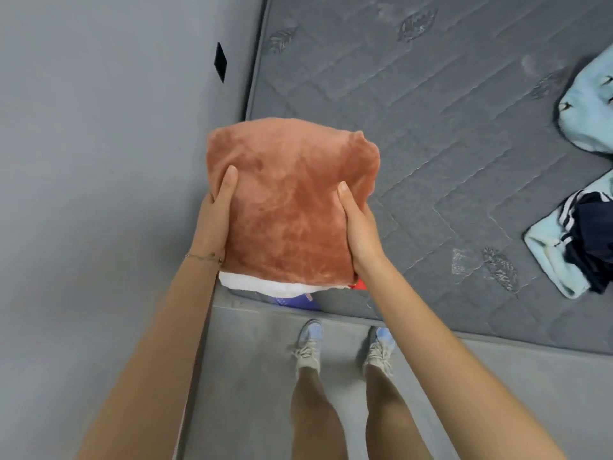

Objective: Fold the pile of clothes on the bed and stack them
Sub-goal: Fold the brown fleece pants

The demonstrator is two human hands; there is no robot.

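Hands, left hand (pixel 215 220), right hand (pixel 361 229), around rust fleece (pixel 292 194)

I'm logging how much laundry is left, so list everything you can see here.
plush folded cloth: 1, rust orange, held at the mattress's near left corner
white folded cloth: 1, white, just beneath it
purple cloth: 1, purple, peeking out under the white one
red scrap: 1, red, by the right wrist; unidentifiable
light blue garments: 2, pale blue, unfolded at the mattress's right edge
navy garment: 1, navy with white stripes, on the nearer blue one
mattress: 1, grey, quilted
black diamond: 1, black, on the wall
sneakers: 2, beige and blue, on the floor
bracelet: 1, thin, left wrist
left hand: grips the plush cloth's left side
right hand: grips its right side
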